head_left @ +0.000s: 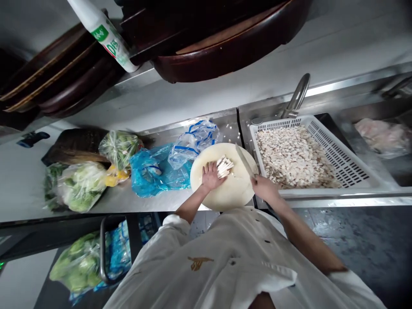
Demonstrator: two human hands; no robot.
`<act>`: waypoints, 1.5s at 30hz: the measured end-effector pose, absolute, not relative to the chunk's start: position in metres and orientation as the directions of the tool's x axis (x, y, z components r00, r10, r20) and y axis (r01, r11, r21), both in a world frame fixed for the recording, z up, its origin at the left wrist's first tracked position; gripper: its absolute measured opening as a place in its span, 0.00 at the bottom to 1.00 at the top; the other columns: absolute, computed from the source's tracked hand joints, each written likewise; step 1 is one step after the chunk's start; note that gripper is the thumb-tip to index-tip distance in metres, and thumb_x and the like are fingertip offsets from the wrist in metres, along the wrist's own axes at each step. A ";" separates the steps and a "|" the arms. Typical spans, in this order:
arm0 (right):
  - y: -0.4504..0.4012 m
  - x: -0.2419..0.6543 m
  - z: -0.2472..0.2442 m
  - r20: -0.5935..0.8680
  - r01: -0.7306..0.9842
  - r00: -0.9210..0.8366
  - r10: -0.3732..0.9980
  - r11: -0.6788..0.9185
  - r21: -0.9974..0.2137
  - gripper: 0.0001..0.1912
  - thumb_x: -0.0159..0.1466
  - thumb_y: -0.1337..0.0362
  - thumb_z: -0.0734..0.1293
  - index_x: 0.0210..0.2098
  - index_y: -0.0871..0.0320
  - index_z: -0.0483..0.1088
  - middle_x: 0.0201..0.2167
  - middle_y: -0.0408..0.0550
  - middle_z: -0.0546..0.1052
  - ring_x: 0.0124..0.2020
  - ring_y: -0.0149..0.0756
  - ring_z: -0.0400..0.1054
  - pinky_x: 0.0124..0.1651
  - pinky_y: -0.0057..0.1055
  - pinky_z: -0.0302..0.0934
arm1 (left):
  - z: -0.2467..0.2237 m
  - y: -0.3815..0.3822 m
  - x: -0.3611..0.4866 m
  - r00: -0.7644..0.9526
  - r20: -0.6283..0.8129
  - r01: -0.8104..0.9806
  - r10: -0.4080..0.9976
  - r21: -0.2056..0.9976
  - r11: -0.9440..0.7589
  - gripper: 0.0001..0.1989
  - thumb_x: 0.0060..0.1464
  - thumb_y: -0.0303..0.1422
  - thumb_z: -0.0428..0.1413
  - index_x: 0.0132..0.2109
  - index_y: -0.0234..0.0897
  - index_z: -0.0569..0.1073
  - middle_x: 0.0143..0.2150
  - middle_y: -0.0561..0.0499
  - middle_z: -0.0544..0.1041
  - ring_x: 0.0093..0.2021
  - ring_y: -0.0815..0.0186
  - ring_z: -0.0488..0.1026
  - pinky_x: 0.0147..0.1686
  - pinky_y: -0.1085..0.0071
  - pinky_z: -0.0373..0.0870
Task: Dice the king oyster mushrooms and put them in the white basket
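On the round white cutting board (210, 199), my left hand (210, 176) lies with its fingers spread, at the left end of a small pile of pale cut strips (224, 166). The strips look like sliced mushroom, but I cannot be sure. My right hand (263, 187) is closed round the handle of a kitchen knife (245, 159). Its blade slants over the right part of the board, apart from the strips. Right of the board, a white perforated basket (360, 178) holds a large heap of small pale diced pieces (294, 156).
A curved faucet (299, 94) rises behind the basket. Left of the board lie a blue plastic bag (144, 182), a clear bag (196, 139) and bagged leafy greens (82, 186). Dark wooden tubs (225, 58) and a white bottle (111, 38) stand on the shelf above.
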State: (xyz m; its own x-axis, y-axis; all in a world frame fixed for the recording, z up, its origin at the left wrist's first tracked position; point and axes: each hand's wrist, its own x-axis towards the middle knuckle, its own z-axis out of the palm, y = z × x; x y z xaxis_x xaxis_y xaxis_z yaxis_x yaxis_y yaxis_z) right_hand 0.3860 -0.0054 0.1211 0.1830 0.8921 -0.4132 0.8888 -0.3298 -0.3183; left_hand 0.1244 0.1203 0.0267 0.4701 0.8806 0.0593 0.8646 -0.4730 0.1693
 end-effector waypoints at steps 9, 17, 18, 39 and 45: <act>0.019 0.367 0.127 -0.404 0.935 0.067 0.912 -0.199 -0.293 0.25 0.80 0.55 0.51 0.49 0.60 0.76 0.49 0.59 0.83 0.50 0.45 0.78 0.48 0.32 0.62 | 0.034 0.131 0.118 0.567 0.007 0.800 0.824 0.235 -0.553 0.52 0.60 0.63 0.56 0.76 0.30 0.53 0.72 0.29 0.64 0.71 0.39 0.63 0.67 0.49 0.62; 0.021 0.362 0.141 -0.460 0.945 0.008 0.888 -0.157 -0.287 0.25 0.80 0.54 0.52 0.50 0.59 0.76 0.49 0.59 0.83 0.50 0.45 0.78 0.49 0.32 0.63 | 0.040 0.121 0.123 0.520 -0.045 0.851 0.853 0.117 -0.512 0.49 0.65 0.61 0.50 0.76 0.27 0.52 0.73 0.31 0.63 0.72 0.44 0.59 0.69 0.52 0.59; 0.025 0.356 0.137 -0.471 0.946 0.025 0.882 -0.173 -0.274 0.24 0.80 0.54 0.52 0.51 0.59 0.76 0.49 0.59 0.83 0.51 0.45 0.78 0.50 0.32 0.63 | 0.040 0.122 0.123 0.527 -0.046 0.847 0.849 0.113 -0.520 0.49 0.65 0.60 0.50 0.76 0.26 0.52 0.73 0.31 0.62 0.72 0.44 0.59 0.69 0.51 0.59; 0.043 0.329 0.134 -0.465 0.948 0.057 0.883 -0.194 -0.252 0.26 0.80 0.54 0.51 0.53 0.60 0.76 0.52 0.63 0.82 0.55 0.50 0.77 0.54 0.36 0.64 | 0.047 0.123 0.098 0.567 -0.072 0.817 0.821 0.176 -0.549 0.48 0.64 0.60 0.52 0.75 0.25 0.56 0.71 0.30 0.64 0.70 0.43 0.62 0.68 0.52 0.61; 0.035 0.318 0.129 -0.511 0.938 0.082 0.856 -0.240 -0.251 0.26 0.80 0.54 0.51 0.55 0.59 0.75 0.52 0.62 0.82 0.54 0.49 0.77 0.54 0.36 0.64 | 0.043 0.121 0.095 0.567 -0.045 0.816 0.822 0.163 -0.554 0.44 0.67 0.55 0.50 0.75 0.24 0.55 0.72 0.29 0.63 0.71 0.43 0.60 0.69 0.52 0.60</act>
State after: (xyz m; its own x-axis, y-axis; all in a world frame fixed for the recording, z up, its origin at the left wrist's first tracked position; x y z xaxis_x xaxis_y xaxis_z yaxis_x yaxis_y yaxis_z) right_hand 0.3183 0.0353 0.1294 0.0821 0.8559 -0.5106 0.9378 -0.2397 -0.2510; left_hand 0.0946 0.1207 0.0432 0.5673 0.8223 -0.0453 0.8163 -0.5542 0.1632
